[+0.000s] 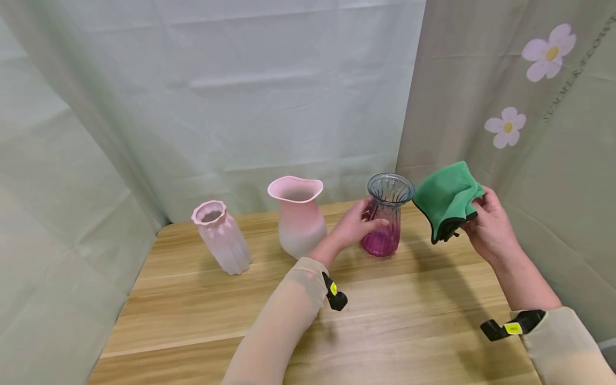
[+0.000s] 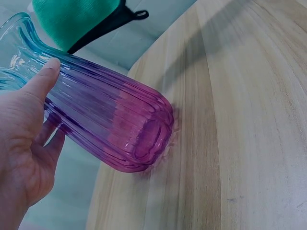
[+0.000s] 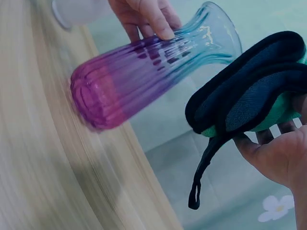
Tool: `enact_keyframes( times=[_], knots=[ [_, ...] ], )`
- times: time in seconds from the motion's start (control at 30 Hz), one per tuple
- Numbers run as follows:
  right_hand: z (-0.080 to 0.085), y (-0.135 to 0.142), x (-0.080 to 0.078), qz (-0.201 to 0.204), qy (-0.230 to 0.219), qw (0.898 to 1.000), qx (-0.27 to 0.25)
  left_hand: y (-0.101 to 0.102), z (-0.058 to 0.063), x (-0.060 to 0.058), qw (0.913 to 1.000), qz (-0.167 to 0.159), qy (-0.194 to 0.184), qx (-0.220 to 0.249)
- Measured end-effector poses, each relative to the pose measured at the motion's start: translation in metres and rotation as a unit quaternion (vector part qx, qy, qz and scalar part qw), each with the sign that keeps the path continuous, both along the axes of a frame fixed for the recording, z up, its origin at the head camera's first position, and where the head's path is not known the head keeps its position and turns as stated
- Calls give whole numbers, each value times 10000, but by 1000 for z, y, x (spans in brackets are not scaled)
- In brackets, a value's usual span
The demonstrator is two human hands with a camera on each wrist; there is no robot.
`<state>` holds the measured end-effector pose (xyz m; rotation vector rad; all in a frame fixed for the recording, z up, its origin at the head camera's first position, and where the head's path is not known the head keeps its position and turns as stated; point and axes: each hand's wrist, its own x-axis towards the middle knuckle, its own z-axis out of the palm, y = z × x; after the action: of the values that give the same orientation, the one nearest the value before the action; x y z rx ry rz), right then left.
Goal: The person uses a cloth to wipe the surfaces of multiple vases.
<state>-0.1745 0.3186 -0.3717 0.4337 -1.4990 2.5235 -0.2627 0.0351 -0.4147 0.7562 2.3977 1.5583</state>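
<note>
A ribbed glass vase [image 1: 381, 240], blue-grey at the flared rim and magenta at the base, stands upright at the table's right side. My left hand [image 1: 352, 224] grips it round the middle from the left; in the left wrist view the thumb [image 2: 44, 79] lies along the glass. A folded green cloth [image 1: 445, 195] with black edging is held up by my right hand [image 1: 493, 224], close to the vase's rim. From the right wrist view, the cloth's dark side [image 3: 259, 91] and a hanging black loop [image 3: 197, 187] show. Some right fingers are hidden behind the cloth.
A pink-to-white vase with a wavy mouth [image 1: 300, 230] stands just left of my left wrist. Farther left is a smaller pink ribbed vase [image 1: 226, 240]. The wooden table [image 1: 192, 321] meets pale curtains [image 1: 250, 107] at the back and sides.
</note>
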Motion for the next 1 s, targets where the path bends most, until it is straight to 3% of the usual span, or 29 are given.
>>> enact_keyframes(
  times=[0.2, 0.33, 0.43, 0.6, 0.73, 0.83, 1.0],
  knots=[
    [0, 11, 20, -103, 228, 9938, 1079, 1, 1, 1, 10000, 46, -17, -61],
    [-6, 17, 34, -47, 352, 9760, 2150, 1, 1, 0, 9999, 48, -26, -87],
    [-14, 18, 43, -125, 489, 9459, 3204, 0, 1, 0, 10000, 41, -56, -62],
    [-30, 8, 56, 57, 540, 8805, 4709, 0, 1, 0, 9999, 70, -60, -83],
    [-46, -12, 64, 294, 338, 8325, 5523, 1, 0, -1, 10000, 70, -57, -36],
    [-57, -34, 69, 228, 342, 7929, 6080, 1, 1, -1, 10000, 37, -67, 10],
    [-74, -71, 74, -114, 1073, 7305, 6743, 1, 2, 0, 10000, 11, -94, -27]
  ],
)
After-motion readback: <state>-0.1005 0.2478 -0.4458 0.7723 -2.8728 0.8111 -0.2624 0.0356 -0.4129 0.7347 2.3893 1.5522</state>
